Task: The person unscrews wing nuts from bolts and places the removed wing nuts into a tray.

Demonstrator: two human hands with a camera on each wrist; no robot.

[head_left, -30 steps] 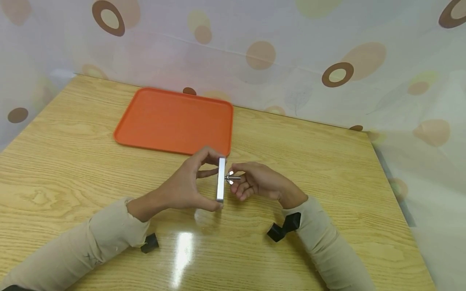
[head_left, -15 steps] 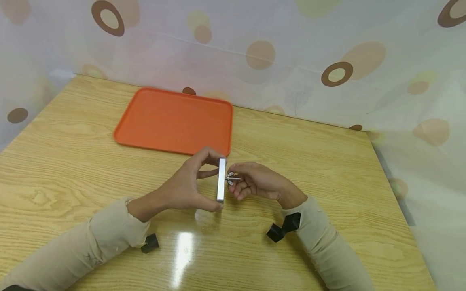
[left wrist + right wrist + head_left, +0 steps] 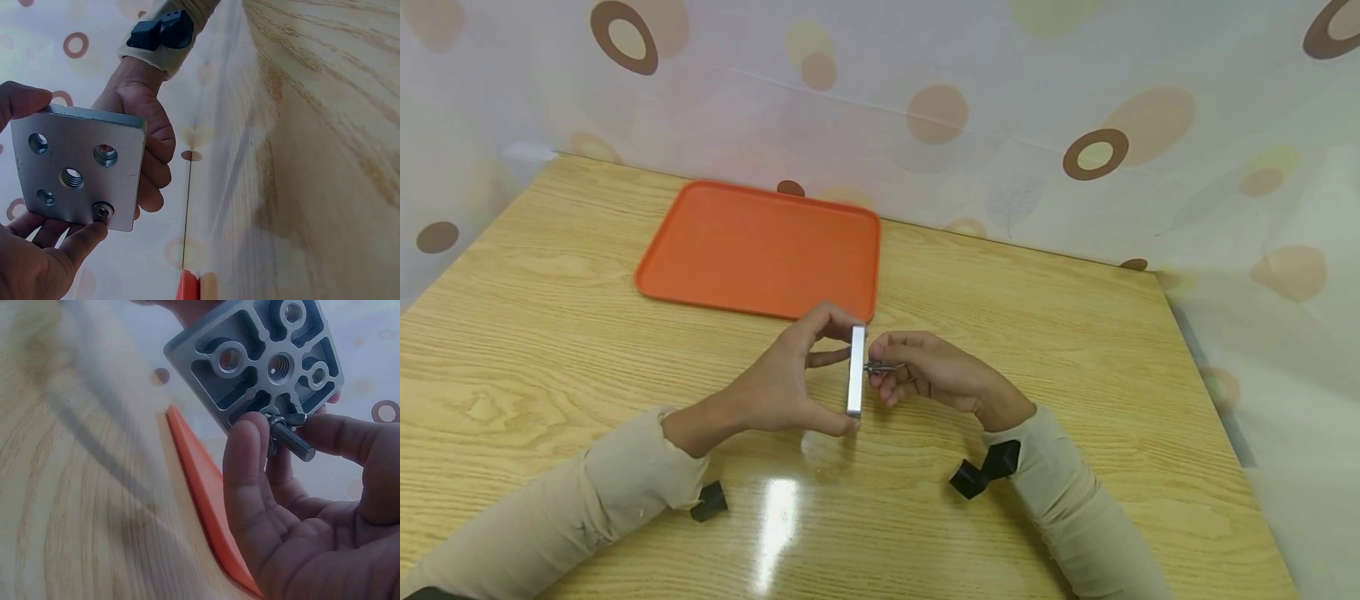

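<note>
Metal plate [image 3: 856, 372], silver, square and holed, is gripped by the left hand [image 3: 782, 385]; at its three o'clock on my head feed, the right hand [image 3: 936, 369] pinches a silver metal wing nut [image 3: 294, 419] on a threaded silver bolt [image 3: 296, 444].

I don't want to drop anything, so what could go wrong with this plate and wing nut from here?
The plate, gripped by its edges in the left hand, might twist or slip. The bolt could spin along with the wing nut that the right hand pinches, since no tool holds the bolt head.
</note>
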